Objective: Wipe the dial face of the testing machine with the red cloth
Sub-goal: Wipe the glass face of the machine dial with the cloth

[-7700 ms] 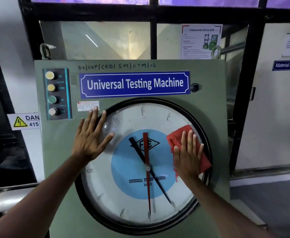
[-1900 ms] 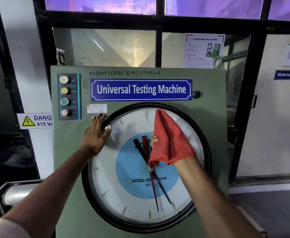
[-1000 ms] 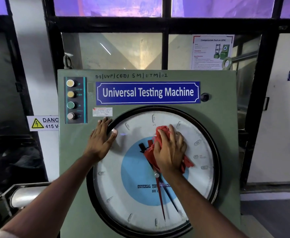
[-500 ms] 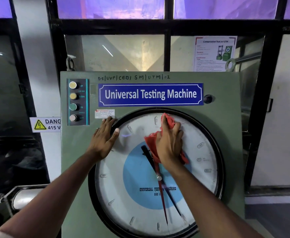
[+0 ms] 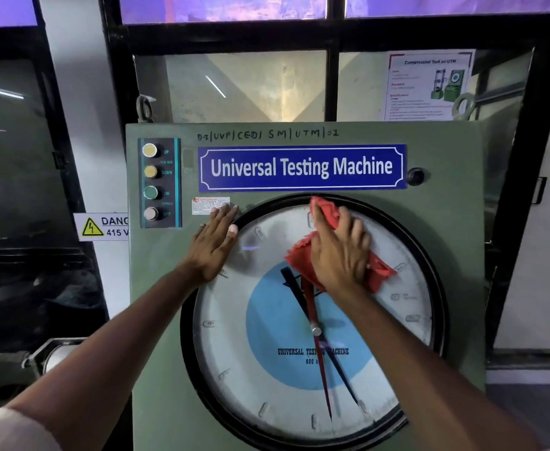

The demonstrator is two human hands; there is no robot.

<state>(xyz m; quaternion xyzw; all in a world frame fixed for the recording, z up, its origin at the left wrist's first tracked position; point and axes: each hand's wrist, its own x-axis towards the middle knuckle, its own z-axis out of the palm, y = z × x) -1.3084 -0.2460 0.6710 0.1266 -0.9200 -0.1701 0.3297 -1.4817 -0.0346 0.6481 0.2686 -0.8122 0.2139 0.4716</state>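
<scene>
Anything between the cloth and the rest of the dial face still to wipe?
Nothing visible. The right hand presses the red cloth on the dial face; the left hand rests at its upper-left rim.

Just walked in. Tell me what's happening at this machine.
A person is wiping the big round glass dial face of the green testing machine. The right hand presses a crumpled red cloth against the upper part of the dial, near the top of its black rim. The left hand lies flat on the dial's upper left edge, empty.
</scene>
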